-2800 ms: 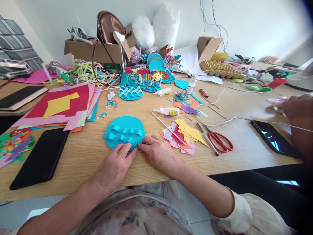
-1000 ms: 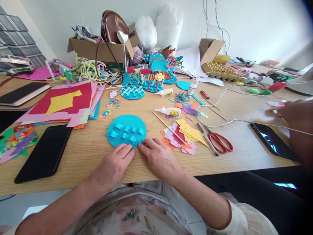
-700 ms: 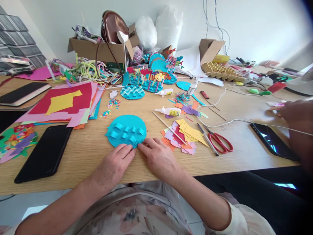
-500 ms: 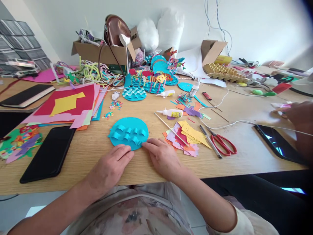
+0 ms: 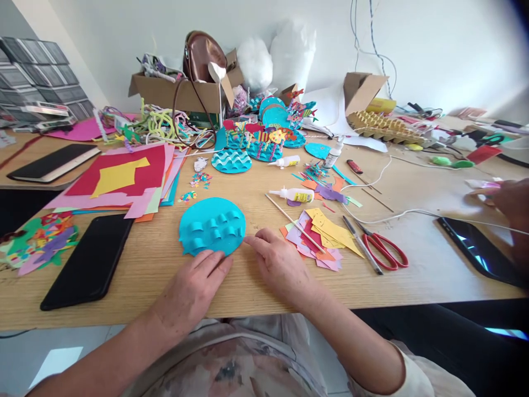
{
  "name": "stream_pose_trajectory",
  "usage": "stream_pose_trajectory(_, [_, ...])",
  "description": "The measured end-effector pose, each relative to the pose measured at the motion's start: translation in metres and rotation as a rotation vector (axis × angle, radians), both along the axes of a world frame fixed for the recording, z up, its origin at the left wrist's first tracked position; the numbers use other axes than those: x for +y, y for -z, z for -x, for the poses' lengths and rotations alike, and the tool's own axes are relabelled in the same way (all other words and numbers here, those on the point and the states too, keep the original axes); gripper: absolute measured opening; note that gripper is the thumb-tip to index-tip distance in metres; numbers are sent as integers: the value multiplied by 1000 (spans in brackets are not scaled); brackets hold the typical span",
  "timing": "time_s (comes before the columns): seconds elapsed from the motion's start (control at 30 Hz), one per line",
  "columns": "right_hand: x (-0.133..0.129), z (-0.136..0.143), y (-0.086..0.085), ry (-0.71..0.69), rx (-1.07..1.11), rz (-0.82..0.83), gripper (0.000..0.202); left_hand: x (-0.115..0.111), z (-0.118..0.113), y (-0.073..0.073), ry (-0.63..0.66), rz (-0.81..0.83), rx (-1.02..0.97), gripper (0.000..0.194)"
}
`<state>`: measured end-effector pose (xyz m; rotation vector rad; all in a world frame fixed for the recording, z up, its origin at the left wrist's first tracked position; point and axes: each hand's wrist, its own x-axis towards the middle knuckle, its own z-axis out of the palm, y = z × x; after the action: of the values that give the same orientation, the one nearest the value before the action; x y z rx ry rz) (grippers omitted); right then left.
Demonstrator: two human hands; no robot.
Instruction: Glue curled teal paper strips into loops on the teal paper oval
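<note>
A blue paper disc (image 5: 209, 208) lies on the wooden table before me, with two rows of curled blue paper strips standing up in wavy loops. My left hand (image 5: 198, 284) rests at its lower edge, fingers closed together and gripping the rim. Beside the right rim is my right hand (image 5: 279, 264), its index finger stretched out close to the disc and the other fingers bent; I see nothing in it. Beyond the disc lies a white glue bottle (image 5: 297, 194). A thin wooden stick (image 5: 295, 223) crosses a pile of coloured paper scraps (image 5: 330, 229).
Red-handled scissors (image 5: 386, 251) and a pen (image 5: 361, 245) lie right of the scraps. At left are a black phone (image 5: 88, 262) and stacked coloured paper (image 5: 157, 160). Finished blue discs (image 5: 231, 161) stand behind. Another person's hand (image 5: 510, 201) is at far right, near a phone (image 5: 475, 248).
The disc has turned slightly, its strip rows now rising toward the right. My right hand has drawn back a little from its rim. The whole view has shifted slightly.
</note>
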<state>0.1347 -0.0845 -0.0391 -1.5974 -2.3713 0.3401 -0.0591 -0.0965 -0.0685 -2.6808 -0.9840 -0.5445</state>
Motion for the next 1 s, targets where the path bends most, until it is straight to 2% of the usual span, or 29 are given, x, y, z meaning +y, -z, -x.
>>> stream_pose_trajectory(0.2, [2, 11, 4, 64, 46, -11, 33, 2, -7, -6, 7, 58, 15, 37])
stream_pose_trajectory(0.33, [5, 18, 5, 66, 102, -5, 30, 12, 2, -28, 49, 78, 17, 36])
stream_pose_trajectory(0.47, [4, 17, 8, 108, 178, -7, 26, 33, 9, -56, 106, 95, 42, 34])
stream_pose_trajectory(0.57, [-1, 14, 9, 147, 224, -23, 22, 52, 12, -66, 120, 184, 118, 31])
stream_pose_trajectory(0.7, [-15, 17, 10, 172, 208, -42, 17, 86, 25, -67, 22, 287, 195, 32])
stream_pose_trajectory(0.83, [-26, 29, 13, 75, 171, -40, 13, 122, 42, -60, -217, 422, 172, 41])
stream_pose_trajectory(0.93, [-29, 36, 16, 7, 121, -22, 15, 137, 44, -54, -259, 627, 199, 44])
stream_pose_trajectory(1.0, [-31, 39, 18, 11, 93, -13, 17, 140, 42, -53, -259, 718, 186, 46])
